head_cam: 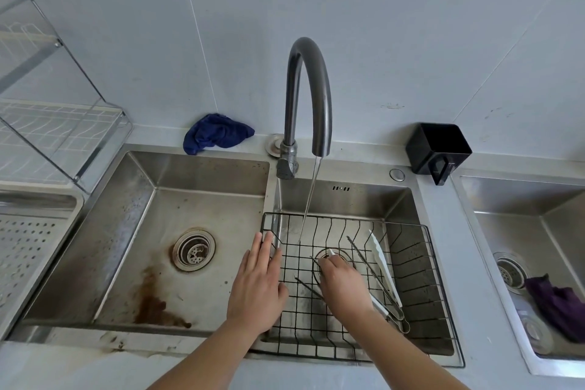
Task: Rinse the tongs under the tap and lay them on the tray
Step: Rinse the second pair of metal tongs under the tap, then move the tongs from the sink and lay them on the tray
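The curved tap (308,79) is running, and its stream (310,196) falls into the black wire basket (421,266) that sits in the middle sink basin. My right hand (343,286) lies low in the basket with its fingers curled on a pair of tongs; a white tip (331,252) pokes out past the fingertips, just right of where the water lands. Slim metal tongs (375,279) and white tongs (381,258) lie at the basket's right side. My left hand (258,285) rests flat and open on the basket's left rim. The perforated metal tray (25,250) is at the far left.
A stained left basin (152,263) with a drain lies between the basket and the tray. A clear dish rack (53,111) stands above the tray. A blue cloth (215,133) and a black holder (438,149) sit on the back ledge. A third basin (557,237) holds a purple cloth.
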A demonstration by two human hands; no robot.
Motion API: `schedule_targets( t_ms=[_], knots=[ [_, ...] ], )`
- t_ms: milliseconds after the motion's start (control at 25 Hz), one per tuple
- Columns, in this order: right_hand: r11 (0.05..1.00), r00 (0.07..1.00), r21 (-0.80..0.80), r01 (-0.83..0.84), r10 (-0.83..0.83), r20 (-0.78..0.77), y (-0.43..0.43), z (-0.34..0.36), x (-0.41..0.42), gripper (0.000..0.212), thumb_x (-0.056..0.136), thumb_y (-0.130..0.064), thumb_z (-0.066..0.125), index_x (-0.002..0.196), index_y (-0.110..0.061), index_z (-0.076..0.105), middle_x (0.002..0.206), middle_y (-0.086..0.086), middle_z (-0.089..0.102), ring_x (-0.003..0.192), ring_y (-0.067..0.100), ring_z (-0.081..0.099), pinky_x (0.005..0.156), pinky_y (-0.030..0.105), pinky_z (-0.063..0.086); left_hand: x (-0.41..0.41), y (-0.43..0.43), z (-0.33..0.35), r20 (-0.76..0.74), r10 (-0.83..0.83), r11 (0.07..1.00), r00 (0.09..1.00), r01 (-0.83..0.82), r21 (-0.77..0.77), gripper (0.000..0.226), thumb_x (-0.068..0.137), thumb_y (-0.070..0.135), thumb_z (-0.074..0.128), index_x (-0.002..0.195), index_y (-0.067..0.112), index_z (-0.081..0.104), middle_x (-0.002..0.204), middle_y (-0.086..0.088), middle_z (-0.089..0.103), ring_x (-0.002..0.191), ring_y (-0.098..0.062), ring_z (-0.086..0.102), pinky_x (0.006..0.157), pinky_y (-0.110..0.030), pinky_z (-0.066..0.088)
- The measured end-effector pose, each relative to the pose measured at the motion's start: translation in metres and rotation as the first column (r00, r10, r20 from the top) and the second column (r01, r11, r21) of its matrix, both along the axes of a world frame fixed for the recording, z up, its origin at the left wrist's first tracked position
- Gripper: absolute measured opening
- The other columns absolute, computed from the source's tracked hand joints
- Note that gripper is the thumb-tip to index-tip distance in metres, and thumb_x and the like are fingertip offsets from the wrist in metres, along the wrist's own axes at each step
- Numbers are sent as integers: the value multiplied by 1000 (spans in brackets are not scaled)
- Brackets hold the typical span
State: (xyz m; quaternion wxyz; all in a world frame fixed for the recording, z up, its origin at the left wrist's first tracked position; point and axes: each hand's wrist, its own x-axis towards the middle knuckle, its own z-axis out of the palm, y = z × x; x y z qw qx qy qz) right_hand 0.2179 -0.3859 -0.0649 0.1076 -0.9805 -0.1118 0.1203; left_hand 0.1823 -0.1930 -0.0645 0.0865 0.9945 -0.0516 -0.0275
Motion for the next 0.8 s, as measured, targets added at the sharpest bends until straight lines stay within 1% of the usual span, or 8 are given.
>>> schedule_targets(
  t_ms=[160,320,400,520,560,640,720,800],
  knots=[
    [998,998,65,22,-26,53,1,15,15,30,98,-13,50,125,-15,64,114,3,66,105,25,62,81,31,51,-1,-1,0,-7,-1,1000,1000,1,14,69,85,33,61,149,10,46,168,-15,19,157,-32,8,121,-49,32],
    [970,989,231,82,-107,102,12,51,53,26,101,-26,55,122,-17,68,110,3,71,98,25,67,75,33,52,-1,0,1,-12,-8,999,1000,9,31,73,88,35,57,153,8,37,169,-15,14,157,-32,4,122,-50,29],
    [937,978,310,159,-192,77,19,72,81,23,102,-28,54,116,-19,70,105,0,74,91,23,68,72,31,51,-1,-1,1,-17,-1,999,1000,1,36,79,89,35,54,157,5,28,169,-16,13,157,-32,4,122,-49,29],
    [890,978,424,168,-203,38,37,100,120,24,103,-33,55,112,-18,71,92,0,75,83,22,69,71,33,54,0,-2,-1,-22,7,999,1000,-6,36,86,89,36,48,159,3,10,169,-17,8,156,-32,1,124,-48,25],
    [884,983,442,148,-179,29,45,107,130,26,103,-36,55,110,-17,71,90,2,76,81,24,71,72,36,58,0,-2,-2,-24,8,999,1000,-7,41,85,89,36,44,159,3,7,169,-18,5,157,-32,-1,124,-47,24],
    [917,992,385,103,-123,27,61,113,146,34,103,-45,54,108,-15,70,88,8,76,78,26,73,72,43,63,0,-2,-2,-22,6,999,1000,-5,44,84,88,36,38,159,2,6,169,-19,4,157,-33,-2,124,-47,24],
    [935,991,329,129,-134,-9,72,111,160,45,101,-53,51,106,-11,67,88,9,75,76,25,73,73,42,63,0,-1,-2,-16,12,999,1000,-11,43,84,87,36,34,159,2,7,169,-19,5,157,-33,-1,124,-47,25],
    [905,981,378,193,-170,-93,75,105,171,49,99,-56,53,108,-8,63,92,10,74,80,25,72,74,40,61,0,-1,-3,-13,15,999,1000,-15,35,84,86,37,33,159,2,9,169,-19,7,157,-33,1,124,-47,26]
  ],
)
